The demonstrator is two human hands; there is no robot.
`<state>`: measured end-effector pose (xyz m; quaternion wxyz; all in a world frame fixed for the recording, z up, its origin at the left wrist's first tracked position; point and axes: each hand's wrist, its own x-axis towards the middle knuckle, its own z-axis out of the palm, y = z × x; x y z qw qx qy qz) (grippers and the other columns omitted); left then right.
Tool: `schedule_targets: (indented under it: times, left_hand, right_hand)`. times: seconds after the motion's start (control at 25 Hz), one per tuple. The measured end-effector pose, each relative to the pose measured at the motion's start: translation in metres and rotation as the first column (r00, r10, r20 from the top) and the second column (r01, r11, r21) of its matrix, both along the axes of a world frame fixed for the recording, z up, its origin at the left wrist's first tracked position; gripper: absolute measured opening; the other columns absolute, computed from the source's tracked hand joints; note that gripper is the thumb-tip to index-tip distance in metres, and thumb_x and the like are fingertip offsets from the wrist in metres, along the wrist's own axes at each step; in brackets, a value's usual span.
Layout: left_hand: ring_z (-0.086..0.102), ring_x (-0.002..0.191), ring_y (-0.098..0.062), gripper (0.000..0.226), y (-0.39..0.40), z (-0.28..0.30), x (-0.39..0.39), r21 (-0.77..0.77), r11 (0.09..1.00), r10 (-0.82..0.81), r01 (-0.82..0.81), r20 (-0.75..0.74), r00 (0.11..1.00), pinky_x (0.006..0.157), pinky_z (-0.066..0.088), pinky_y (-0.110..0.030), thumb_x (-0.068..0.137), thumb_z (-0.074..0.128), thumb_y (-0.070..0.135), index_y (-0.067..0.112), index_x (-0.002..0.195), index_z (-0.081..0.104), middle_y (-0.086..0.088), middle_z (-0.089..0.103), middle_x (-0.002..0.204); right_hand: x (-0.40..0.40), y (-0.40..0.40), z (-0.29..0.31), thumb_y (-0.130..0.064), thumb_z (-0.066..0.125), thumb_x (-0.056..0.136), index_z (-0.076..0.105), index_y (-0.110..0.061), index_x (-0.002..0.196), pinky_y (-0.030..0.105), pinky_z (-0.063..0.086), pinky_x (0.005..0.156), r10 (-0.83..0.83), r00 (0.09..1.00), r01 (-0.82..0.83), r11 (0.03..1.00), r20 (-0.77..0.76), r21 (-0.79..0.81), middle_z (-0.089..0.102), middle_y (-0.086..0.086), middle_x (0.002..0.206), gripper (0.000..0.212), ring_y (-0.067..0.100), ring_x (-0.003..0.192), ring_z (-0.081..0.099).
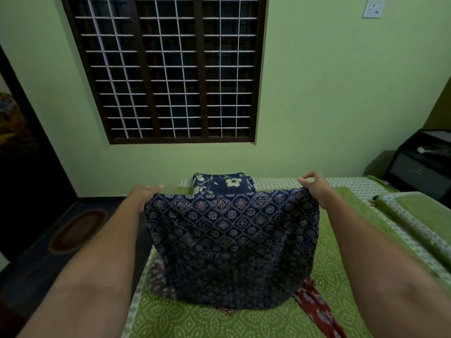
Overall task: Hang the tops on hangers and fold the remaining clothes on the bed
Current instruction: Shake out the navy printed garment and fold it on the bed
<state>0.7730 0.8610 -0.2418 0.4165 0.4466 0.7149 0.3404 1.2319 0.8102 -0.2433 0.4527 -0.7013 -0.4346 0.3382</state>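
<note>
A dark navy patterned garment [231,240] hangs spread out in front of me above the bed [336,252]. My left hand [144,195] grips its upper left corner and my right hand [314,189] pinches its upper right corner, both arms stretched forward. The cloth's lower edge drapes down onto the green bedsheet. Under it lie other clothes: a red printed piece [314,306] sticks out at the lower right and a dull patterned piece [158,276] at the lower left. A folded navy floral cloth [222,182] sits at the far end of the bed.
A rolled green sheet [415,223] lies along the bed's right side. A black cabinet [424,164] stands in the right corner. A barred window [170,69] fills the wall ahead. An oval mat [78,230] lies on the dark floor at left.
</note>
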Motion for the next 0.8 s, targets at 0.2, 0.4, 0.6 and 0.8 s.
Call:
schedule_targets:
  times: [0.2, 0.4, 0.6, 0.8]
  left_hand:
    - [0.048, 0.123, -0.041, 0.073, -0.010, 0.003, -0.012, -0.343, 0.923, -0.150, 0.174, 0.096, 0.984, 0.102, 0.042, -0.047, 0.077, 0.071, 0.034, -0.004, 0.132, 0.043, -0.024, 0.044, 0.140]
    - [0.062, 0.106, -0.035, 0.058, -0.012, 0.002, -0.011, -0.410, 0.757, -0.479, 0.508, 0.180, 0.859, 0.094, 0.049, -0.047, 0.068, 0.077, 0.024, 0.000, 0.118, 0.061, -0.022, 0.065, 0.115]
    - [0.056, 0.112, -0.029, 0.048, -0.020, 0.004, -0.009, -0.267, 0.851, -0.525, 0.452, -0.463, 0.714, 0.087, 0.039, -0.029, 0.074, 0.077, 0.034, 0.004, 0.110, 0.070, -0.009, 0.065, 0.118]
    - [0.053, 0.076, -0.020, 0.018, 0.000, 0.027, -0.011, 0.364, 0.921, -0.139, 0.140, -0.030, 0.990, 0.062, 0.041, -0.030, 0.081, 0.074, 0.025, 0.009, 0.076, 0.066, -0.009, 0.061, 0.079]
  right_hand:
    - [0.006, -0.018, -0.009, -0.024, 0.070, 0.085, 0.073, -0.005, 0.097, 0.034, 0.049, 0.087, 0.109, 0.981, -0.130, 0.984, -0.161, -0.124, 0.066, 0.010, 0.115, 0.022, 0.025, 0.105, 0.060]
    - [0.008, -0.027, -0.011, -0.011, 0.083, 0.065, 0.072, -0.011, 0.089, 0.033, 0.042, 0.096, 0.242, 0.968, -0.228, 0.957, 0.061, -0.178, 0.068, 0.005, 0.102, 0.026, 0.020, 0.103, 0.057]
    - [0.011, -0.025, -0.010, -0.019, 0.076, 0.080, 0.064, -0.002, 0.074, 0.026, 0.031, 0.054, 0.260, 0.822, -0.166, 0.960, 0.507, -0.223, 0.055, 0.008, 0.070, 0.022, 0.023, 0.074, 0.051]
    - [0.019, -0.018, 0.030, -0.028, 0.075, 0.081, 0.059, -0.007, 0.072, 0.029, 0.028, 0.053, -0.151, 0.969, 0.101, 0.965, 0.198, 0.241, 0.050, 0.004, 0.067, 0.028, 0.015, 0.061, 0.042]
